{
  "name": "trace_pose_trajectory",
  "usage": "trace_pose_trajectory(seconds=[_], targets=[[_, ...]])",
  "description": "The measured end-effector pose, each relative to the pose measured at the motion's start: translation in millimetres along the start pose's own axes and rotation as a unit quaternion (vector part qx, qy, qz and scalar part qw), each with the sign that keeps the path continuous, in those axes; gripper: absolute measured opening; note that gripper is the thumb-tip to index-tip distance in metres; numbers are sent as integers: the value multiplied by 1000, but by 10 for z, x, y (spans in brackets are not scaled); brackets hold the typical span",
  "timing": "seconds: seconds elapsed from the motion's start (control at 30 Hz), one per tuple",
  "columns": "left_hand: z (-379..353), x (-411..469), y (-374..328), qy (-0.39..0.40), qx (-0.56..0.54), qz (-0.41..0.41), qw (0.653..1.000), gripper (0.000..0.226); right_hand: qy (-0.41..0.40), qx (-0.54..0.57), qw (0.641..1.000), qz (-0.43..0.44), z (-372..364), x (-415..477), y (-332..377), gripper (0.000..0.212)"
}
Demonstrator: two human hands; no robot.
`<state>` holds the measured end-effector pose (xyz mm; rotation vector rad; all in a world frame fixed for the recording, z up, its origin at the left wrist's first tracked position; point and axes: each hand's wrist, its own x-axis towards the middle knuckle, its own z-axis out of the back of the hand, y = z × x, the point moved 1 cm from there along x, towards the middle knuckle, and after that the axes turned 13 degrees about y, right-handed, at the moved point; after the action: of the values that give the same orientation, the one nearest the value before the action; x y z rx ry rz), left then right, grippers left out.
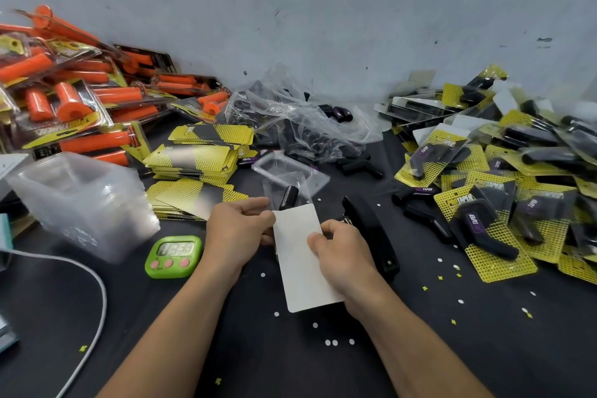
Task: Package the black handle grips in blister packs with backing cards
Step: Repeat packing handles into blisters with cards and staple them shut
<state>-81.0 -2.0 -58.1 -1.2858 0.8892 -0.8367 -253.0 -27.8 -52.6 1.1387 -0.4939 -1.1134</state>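
fingers first: we note the left hand [239,229] pinching the upper left corner of a backing card [305,271], thumb on the near face, fingers curled behind. the right hand [344,252] grips the card's right edge the same way, thumb pressed on the white face, remaining fingers wrapped behind. the card's plain white back faces us, slightly tilted, held above the table [452,349]. just past the card's top edge a black handle grip [288,198] shows inside a clear blister pack [273,187] that sits behind the card; we cannot tell how far the card is seated in the blister. right of the hands, close by, lies a black stapler [371,233]. left of them sits a green timer [172,255] with pink buttons. beyond the held pack lies an empty clear blister shell [284,168]. farther left: a stack of yellow cards [197,158] and a nested stack of clear shells [80,200], with a pile of packaged orange grips [71,97] behind. at the wall, a crumpled plastic bag [290,119] holds loose black grips. far right, a heap of finished packs [500,178], black grips on yellow cards. small white paper dots [331,342] are scattered on the dark table; a white cable [104,300] curves across the left side.
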Motion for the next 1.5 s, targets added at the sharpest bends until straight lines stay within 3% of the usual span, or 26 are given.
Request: trace_pose_trajectory(seconds=[0.37, 0.43, 0.63, 1.03, 1.5], targets=[[-77, -102, -82, -74, 244, -73, 964, 37, 27, -13, 999, 43, -36, -16, 20, 13], [-82, -120, -88, -75, 249, -76, 963, 39, 54, 11, 998, 41, -26, -28, 4, 7], [-58, -114, -94, -56, 222, -81, 970, 41, 78, 62, 994, 37, -11, -44, -26, 13], [-67, -108, -93, 18, 174, -84, 981, 55, 32, 76, 996, 38, -9, -5, -38, 6], [-75, -107, -84, 102, 164, -56, 980, 77, -31, 37, 998, 42, -25, 25, -77, 25]])
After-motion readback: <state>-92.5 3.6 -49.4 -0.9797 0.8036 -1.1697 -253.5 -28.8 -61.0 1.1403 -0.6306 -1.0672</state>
